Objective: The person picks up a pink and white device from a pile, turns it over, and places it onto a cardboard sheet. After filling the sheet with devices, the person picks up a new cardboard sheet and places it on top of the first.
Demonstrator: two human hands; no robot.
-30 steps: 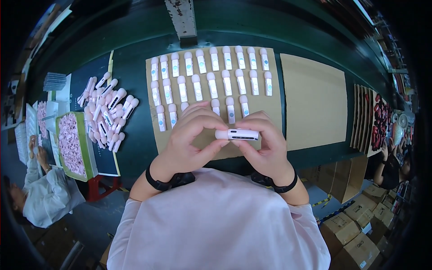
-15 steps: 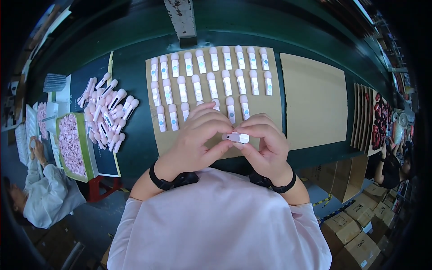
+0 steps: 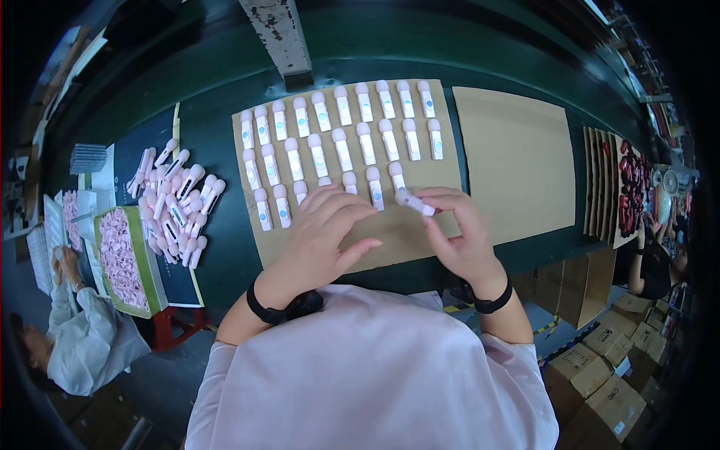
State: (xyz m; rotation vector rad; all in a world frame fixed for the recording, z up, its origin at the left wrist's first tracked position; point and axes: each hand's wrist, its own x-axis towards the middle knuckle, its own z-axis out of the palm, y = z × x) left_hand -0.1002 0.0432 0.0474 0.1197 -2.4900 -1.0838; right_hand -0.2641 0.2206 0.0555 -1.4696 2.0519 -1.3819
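Note:
My right hand (image 3: 466,238) pinches a small pale pink mini wand massager (image 3: 417,202) between thumb and fingers, tilted just above the cardboard sheet (image 3: 352,251). It is close to the right end of the third row. My left hand (image 3: 315,232) holds nothing; its thumb and fingers are apart over the front left of the sheet, hiding part of that row. Rows of matching massagers (image 3: 365,142) lie on the cardboard, round heads away from me, most showing a bluish dot on the handle. To the left lies a loose heap of the same massagers (image 3: 176,199).
A second cardboard sheet (image 3: 517,165) lies to the right, beside upright cardboard pieces (image 3: 596,184). A green-rimmed bin (image 3: 154,262) of pink parts stands left. One co-worker (image 3: 90,337) sits at left, another (image 3: 656,259) at right. A chipped post (image 3: 277,34) rises at the back.
My hands have separated. The left has let go of the massager and moved left; the right has carried it slightly up and right toward the third row. The view has shifted a little.

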